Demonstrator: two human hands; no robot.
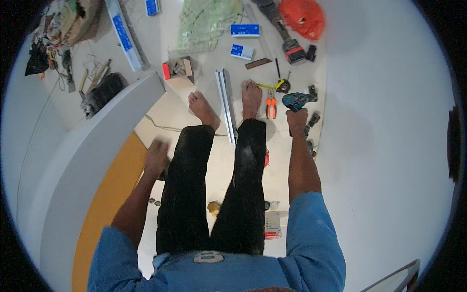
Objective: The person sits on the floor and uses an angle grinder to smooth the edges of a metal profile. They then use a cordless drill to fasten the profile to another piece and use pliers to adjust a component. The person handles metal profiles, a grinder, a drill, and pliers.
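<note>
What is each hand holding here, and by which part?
The right hand grips a teal power drill by its handle. The left hand is blurred; whether it holds anything cannot be told.

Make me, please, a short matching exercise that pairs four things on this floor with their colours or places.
Things:
1. cordless drill
2. pliers
3. tape measure
4. metal channel

Descriptions:
A. orange handles, beside the right foot
B. teal, gripped by the right hand
C. white, lying between the two feet
D. yellow and black, just beyond the pliers

Pairs: 1-B, 2-A, 3-D, 4-C
</note>
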